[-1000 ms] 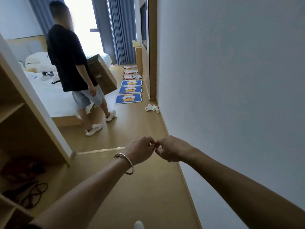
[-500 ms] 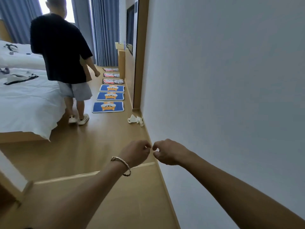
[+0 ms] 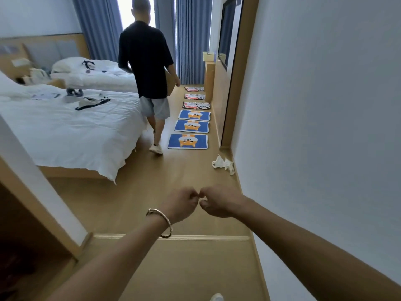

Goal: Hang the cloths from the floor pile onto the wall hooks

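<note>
Hotel-type room: wood floor, two white beds on the left, a long bare wall on the right. There's a row of cartoon mats laid along the base of the wall. Another person in a black tee is walking off toward the curtains, carrying what looks like a box.

The one doing the job has both arms stretched out front. The left hand, with a bracelet on that wrist, and the right hand are both curled into loose fists with the knuckles touching. I can't see anything held in either.

What's changed in the last second: the view has come out of the entry nook into the room proper, and the other person has moved further away. The hands have stayed pressed together the whole time.

The small heap of white cloths on the floor against the wall is a lot closer now, though still well ahead of the hands. So I'd say nothing's been picked up yet and this is just the approach. No hooks in sight on the wall either.
</note>
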`<state>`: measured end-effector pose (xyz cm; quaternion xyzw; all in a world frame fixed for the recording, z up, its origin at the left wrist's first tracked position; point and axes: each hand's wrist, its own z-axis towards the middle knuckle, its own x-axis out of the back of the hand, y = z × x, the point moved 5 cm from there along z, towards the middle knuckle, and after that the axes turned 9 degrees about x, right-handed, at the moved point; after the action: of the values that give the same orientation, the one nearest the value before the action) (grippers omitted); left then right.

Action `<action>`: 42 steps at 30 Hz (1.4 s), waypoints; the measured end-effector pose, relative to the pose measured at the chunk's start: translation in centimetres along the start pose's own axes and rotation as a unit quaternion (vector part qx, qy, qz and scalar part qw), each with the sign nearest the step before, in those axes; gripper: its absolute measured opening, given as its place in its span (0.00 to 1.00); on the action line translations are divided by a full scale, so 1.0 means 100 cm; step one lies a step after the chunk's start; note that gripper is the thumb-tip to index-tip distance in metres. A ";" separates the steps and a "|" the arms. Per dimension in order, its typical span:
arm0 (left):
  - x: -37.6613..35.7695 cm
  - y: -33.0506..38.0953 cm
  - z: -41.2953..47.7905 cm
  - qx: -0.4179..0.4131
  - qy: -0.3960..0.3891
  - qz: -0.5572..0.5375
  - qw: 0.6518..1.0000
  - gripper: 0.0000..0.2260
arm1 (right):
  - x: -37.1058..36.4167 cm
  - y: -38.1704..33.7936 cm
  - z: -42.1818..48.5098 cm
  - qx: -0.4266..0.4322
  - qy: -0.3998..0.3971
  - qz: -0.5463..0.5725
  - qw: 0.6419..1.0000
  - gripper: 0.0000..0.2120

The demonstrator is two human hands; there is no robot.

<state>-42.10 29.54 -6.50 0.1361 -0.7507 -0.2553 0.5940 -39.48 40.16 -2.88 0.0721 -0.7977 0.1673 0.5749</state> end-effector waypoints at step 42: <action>0.132 0.003 0.792 -0.022 -0.090 -0.003 0.996 0.12 | 0.238 0.394 0.648 -0.134 -0.006 -0.017 0.991 0.14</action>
<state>-121.56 40.61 -8.44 0.1024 -0.7947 -0.2846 0.5263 -117.31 56.12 -6.08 0.0092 -0.8148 0.0486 0.5777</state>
